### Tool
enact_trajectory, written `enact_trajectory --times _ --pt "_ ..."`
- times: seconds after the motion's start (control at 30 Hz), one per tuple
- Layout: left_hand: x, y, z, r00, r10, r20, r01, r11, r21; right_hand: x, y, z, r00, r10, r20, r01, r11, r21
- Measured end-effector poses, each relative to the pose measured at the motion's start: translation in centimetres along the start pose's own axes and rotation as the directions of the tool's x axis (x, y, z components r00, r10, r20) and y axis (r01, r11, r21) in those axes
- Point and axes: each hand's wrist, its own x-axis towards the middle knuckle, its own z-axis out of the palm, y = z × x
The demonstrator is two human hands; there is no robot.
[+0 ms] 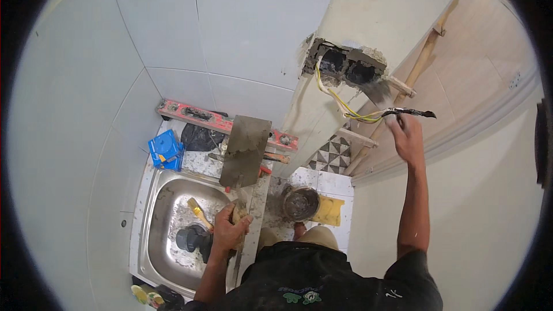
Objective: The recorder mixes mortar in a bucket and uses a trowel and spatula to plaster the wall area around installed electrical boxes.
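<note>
My left hand (230, 227) is closed around the handle of a plastering trowel (246, 150), whose broad rectangular blade is smeared with grey mortar. My right hand (408, 138) grips a small grey-bladed tool (377, 92), blurred by motion; its exact kind is unclear. That blade reaches the lower right edge of two black electrical back boxes (347, 68), set in rough grey mortar in the wall. From the left box, yellow and white wires (340, 101) run down to a black-wrapped end (412, 113) beside my right hand.
A red spirit level (227, 124) lies across the counter behind the steel sink (151, 236), which holds a paintbrush (199, 213) and black fittings (190, 239). Blue packets (167, 148) lie nearby. On the floor stands a mortar bucket (301, 203) beside a yellow sheet (328, 212). A wooden pole (423, 60) leans at right.
</note>
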Motion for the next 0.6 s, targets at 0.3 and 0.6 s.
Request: enact_trajectory --times 0.3,0.6 --pt "0.2 -1.4 2.6 1.0 -0.018 0.001 0.017 0.985 -0.169 10.2 -4.7 3.2 0.942 -0.332 0.046 0.334 0.925 -0.182" --pt "0.1 -1.3 2.5 0.999 -0.038 -0.01 0.037 0.994 -0.099 10.9 -5.7 4.1 0.925 -0.373 0.072 0.379 0.896 -0.231"
